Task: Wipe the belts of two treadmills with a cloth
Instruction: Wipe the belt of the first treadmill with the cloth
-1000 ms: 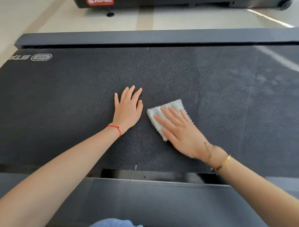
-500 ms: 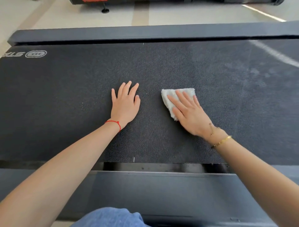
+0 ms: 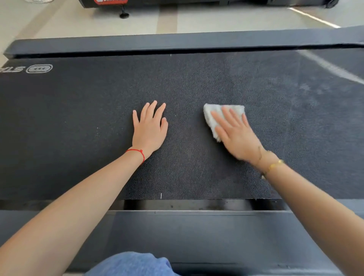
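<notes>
Right hand: our right hand (image 3: 235,134) lay flat right of centre in the frame, fingers straight and slightly fanned, pressing down on the cloth; its outline was a little blurred.
Cloth: the white cloth (image 3: 213,118) sat folded under our right fingers, flat on the belt, with its upper edge and left side showing past the fingertips.
Left hand: our left hand (image 3: 150,129) rested palm down on the belt just left of centre, fingers straight and close together, thumb out toward the cloth, holding nothing. It lay near the cloth but apart from it.
Wrists: we wore a red string bracelet (image 3: 137,152) on the left wrist and a gold bracelet (image 3: 273,167) on the right.
Belt: the dark textured treadmill belt (image 3: 78,122) filled the middle band of the frame from edge to edge. A pale logo (image 3: 39,69) was printed at its upper left, and a lighter streak (image 3: 331,68) crossed it at the upper right.
Rails: a dark side rail (image 3: 177,42) ran along the top of the belt, and another (image 3: 197,236) lay across the lower frame under our forearms.
Knee: blue denim (image 3: 130,265) showed at the bottom centre.
Beyond: the base of a second treadmill (image 3: 197,2) stood on the pale floor (image 3: 59,21) at the top edge.
</notes>
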### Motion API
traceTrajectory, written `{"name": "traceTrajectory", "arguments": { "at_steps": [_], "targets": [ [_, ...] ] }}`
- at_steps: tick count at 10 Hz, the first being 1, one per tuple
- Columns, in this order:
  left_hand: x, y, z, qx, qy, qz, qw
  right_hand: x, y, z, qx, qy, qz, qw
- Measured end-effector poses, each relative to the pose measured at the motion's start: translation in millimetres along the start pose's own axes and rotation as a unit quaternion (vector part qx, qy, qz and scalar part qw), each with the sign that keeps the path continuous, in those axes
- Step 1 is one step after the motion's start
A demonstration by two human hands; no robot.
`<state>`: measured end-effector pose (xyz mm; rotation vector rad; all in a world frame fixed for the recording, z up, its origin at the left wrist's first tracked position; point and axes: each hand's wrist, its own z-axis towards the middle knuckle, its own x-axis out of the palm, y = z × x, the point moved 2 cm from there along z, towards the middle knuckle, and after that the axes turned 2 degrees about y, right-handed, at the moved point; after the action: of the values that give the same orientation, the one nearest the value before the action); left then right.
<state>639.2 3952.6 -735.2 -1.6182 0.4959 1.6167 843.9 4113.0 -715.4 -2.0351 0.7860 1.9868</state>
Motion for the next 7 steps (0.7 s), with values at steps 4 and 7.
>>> {"name": "traceTrajectory", "arguments": {
  "at_steps": [4,7],
  "targets": [
    [0,0,-1,0.002,-0.001,0.001,1.000,8,5,-18,-0.094,-0.002,-0.014,0.995],
    [0,0,-1,0.001,0.000,-0.002,1.000,9,9,0,0.000,-0.017,0.032,0.999]
  ]
}}
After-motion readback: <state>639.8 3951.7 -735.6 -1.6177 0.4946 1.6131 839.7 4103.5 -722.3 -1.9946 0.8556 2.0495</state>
